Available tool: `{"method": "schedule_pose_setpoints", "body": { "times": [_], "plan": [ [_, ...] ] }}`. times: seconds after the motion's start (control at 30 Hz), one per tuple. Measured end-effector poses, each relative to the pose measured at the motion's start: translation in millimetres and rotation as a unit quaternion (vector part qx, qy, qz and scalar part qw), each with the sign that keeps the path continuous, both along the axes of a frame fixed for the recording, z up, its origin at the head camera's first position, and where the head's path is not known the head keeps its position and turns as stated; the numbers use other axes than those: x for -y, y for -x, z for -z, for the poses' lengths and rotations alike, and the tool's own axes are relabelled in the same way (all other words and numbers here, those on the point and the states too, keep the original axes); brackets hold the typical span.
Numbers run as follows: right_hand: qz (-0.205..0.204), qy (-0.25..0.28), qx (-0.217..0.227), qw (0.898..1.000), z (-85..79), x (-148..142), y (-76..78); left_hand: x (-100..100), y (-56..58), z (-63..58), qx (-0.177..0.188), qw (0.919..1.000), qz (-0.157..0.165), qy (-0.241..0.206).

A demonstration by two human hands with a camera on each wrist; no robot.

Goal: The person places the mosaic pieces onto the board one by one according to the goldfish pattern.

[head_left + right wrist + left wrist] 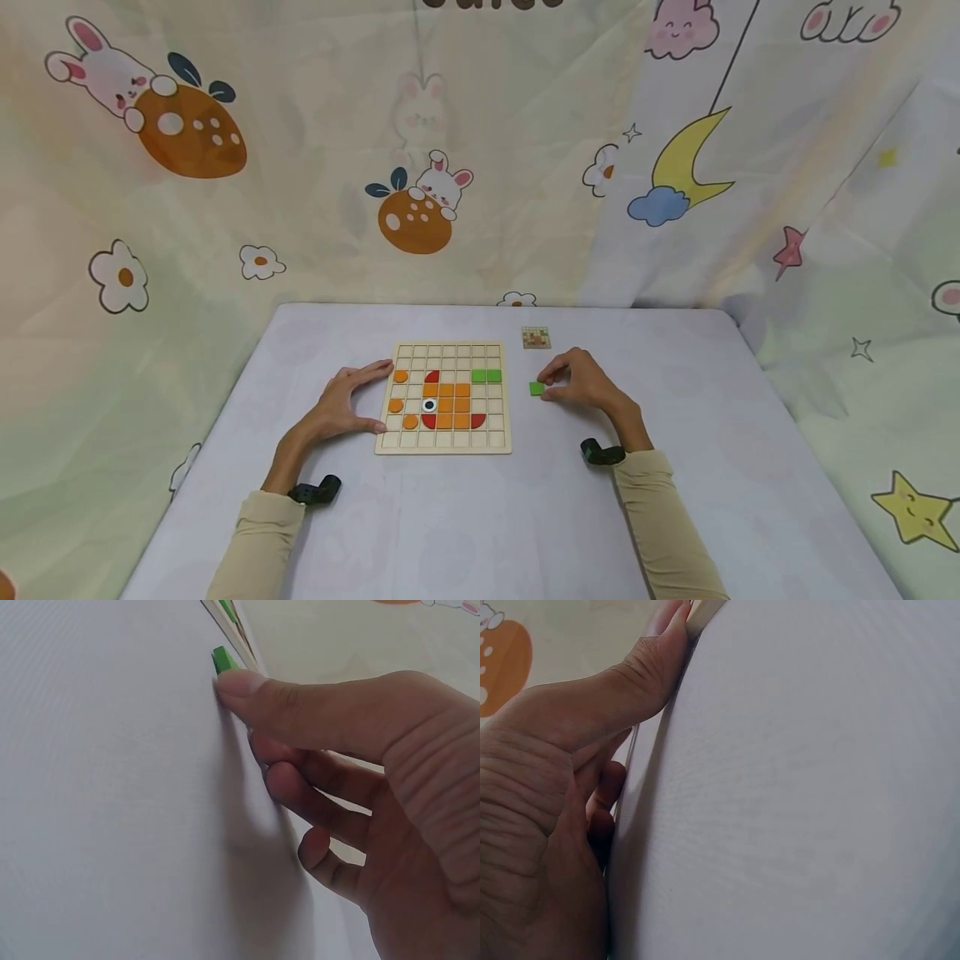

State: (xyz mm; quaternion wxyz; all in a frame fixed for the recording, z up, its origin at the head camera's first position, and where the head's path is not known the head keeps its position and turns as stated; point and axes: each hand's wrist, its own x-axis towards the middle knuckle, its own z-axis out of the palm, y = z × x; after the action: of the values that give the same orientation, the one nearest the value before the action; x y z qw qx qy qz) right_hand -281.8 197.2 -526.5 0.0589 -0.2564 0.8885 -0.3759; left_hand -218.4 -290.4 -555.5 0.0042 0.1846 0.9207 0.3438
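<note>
A wooden grid board (442, 440) lies on the table, bearing several orange squares (453, 406), three orange discs (401, 377), red quarter-round pieces (478, 421), a round eye piece (429, 406) and two green squares (486, 376) in its upper right. My left hand (341, 408) touches the board's left edge, thumb and fingers spread wide apart along it; in the left wrist view the thumb (622, 690) reaches the board's edge. To the right of the board, my right hand (588, 385) pinches a green square tile (536, 388) between thumb and fingertips, low over the table.
A small patterned card (536, 337) lies behind the right hand, near the table's back edge. The white-covered table (465, 525) meets a printed cloth backdrop (322, 208) with rabbits and flowers. Each wrist wears a dark camera mount (315, 490).
</note>
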Motion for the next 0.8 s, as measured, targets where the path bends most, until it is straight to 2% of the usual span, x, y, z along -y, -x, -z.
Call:
{"method": "schedule_pose_setpoints", "body": {
  "times": [0.27, 0.5, 0.8],
  "plan": [
    [0.012, 0.027, -0.020, 0.999, 3.0, 4.4, -0.6, -0.3, 1.0, 1.5, -0.004, 1.0000, 0.003, -0.005],
    [0.029, 0.042, -0.015, 0.999, 2.8, 19.6, 3.0, 0.8, -0.2, 0.8, -0.001, 1.0000, 0.006, -0.005],
    [0.015, 0.053, -0.038, 0.998, -2.4, 43.3, 13.2, -1.1, 0.6, -0.8, 0.011, 0.9999, 0.003, -0.004]
  ]
}}
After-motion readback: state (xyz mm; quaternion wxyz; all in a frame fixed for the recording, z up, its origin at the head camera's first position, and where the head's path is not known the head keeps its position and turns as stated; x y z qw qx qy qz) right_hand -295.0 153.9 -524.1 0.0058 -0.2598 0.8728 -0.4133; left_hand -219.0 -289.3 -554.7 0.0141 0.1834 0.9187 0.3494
